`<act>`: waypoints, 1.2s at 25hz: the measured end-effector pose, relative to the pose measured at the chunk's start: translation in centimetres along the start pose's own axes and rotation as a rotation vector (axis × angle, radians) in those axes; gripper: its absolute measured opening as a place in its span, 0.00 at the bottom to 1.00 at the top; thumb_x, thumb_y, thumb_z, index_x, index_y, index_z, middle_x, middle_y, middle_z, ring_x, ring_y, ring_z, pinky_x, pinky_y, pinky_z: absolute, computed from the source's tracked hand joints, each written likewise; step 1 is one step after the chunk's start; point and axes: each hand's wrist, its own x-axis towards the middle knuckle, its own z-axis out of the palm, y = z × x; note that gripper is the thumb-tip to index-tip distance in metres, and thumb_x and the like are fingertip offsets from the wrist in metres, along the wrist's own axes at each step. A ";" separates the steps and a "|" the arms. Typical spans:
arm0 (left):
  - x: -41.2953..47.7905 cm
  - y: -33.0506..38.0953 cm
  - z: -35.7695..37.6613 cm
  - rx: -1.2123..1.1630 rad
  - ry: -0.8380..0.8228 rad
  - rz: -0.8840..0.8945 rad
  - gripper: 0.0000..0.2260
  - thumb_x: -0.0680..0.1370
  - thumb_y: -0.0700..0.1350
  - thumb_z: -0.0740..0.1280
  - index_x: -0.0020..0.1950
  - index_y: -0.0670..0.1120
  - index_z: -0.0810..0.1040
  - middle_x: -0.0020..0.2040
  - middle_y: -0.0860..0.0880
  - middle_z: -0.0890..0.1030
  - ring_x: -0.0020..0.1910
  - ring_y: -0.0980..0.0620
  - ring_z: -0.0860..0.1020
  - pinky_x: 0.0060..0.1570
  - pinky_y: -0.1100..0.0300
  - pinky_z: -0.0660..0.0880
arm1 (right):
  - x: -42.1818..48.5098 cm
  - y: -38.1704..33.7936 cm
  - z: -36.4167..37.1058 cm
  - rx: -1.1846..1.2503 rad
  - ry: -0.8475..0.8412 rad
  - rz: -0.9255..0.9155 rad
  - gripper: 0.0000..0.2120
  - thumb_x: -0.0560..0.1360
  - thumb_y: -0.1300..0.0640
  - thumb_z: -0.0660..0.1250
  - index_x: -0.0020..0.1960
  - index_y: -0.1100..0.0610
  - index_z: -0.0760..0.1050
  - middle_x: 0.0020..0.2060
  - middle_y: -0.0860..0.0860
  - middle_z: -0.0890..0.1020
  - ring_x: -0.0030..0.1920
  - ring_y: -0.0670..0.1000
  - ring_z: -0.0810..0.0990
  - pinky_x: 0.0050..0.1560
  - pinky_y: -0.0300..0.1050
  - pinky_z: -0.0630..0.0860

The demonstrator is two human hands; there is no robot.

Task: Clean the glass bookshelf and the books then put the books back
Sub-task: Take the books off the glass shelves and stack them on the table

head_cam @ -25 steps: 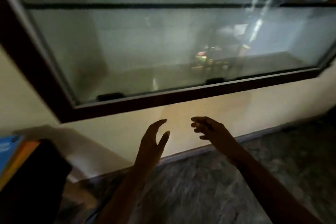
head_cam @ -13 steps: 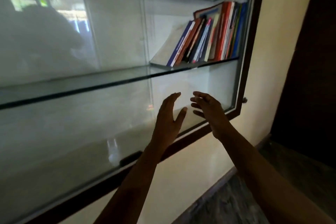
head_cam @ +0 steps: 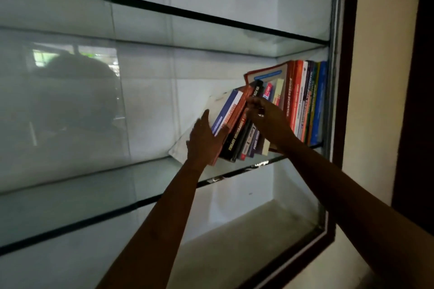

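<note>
Right now both hands are up at the books, which sit on the mid glass shelf [head_cam: 117,182] of the glass bookshelf [head_cam: 338,124], at its right end. The left hand [head_cam: 203,138] lies flat vs. the left side of the leaning books [head_cam: 231,122], thumb pointing up, fingers straight & pressing on a blue-and-white spine. The right hand [head_cam: 267,119] comes onto the same bunch from the right. Its fingers [head_cam: 252,103] are curled over the top of a dark spine, i.e. gripping it. The hands are close but apart, w/ a few spines btwn them.

The leaning books tilt w/ tops to the right and feet slid left, resting vs. the upright books [head_cam: 307,101]. Those stand packed by the right wall of the case: red, white, purple, green & blue spines. Leftmost in the lean is a pale flat book [head_cam: 197,122], partly behind the left hand.

An upper glass shelf [head_cam: 211,37] runs above. The case has a dark wood frame [head_cam: 350,77], w/ a cream wall [head_cam: 380,77] to its right. Left part of the glass shows a dim reflection [head_cam: 77,91]: a rounded dark shape & a bright window, details can't be told.
</note>
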 end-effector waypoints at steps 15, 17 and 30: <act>0.1 -0.8 -1.8 -0.321 0.269 -0.150 0.18 0.79 0.57 0.56 0.59 0.47 0.75 0.50 0.44 0.82 0.46 0.46 0.81 0.52 0.47 0.78 | 5.4 0.8 3.7 -0.466 0.173 -0.233 0.23 0.77 0.45 0.62 0.68 0.56 0.69 0.64 0.58 0.66 0.66 0.55 0.63 0.61 0.45 0.60; -0.2 -0.6 -1.9 -0.408 0.312 -0.162 0.19 0.78 0.57 0.56 0.58 0.45 0.75 0.49 0.44 0.82 0.46 0.45 0.82 0.52 0.48 0.78 | 5.3 -0.6 4.7 -0.100 0.081 -0.251 0.22 0.76 0.52 0.66 0.68 0.54 0.68 0.63 0.57 0.67 0.62 0.51 0.66 0.60 0.42 0.65; -2.5 -0.6 -3.2 -0.358 0.570 -0.193 0.14 0.76 0.63 0.59 0.54 0.56 0.75 0.57 0.47 0.80 0.55 0.45 0.78 0.58 0.42 0.74 | -0.7 1.3 9.5 0.551 0.057 0.096 0.30 0.76 0.47 0.59 0.75 0.55 0.56 0.72 0.54 0.64 0.72 0.55 0.63 0.70 0.56 0.63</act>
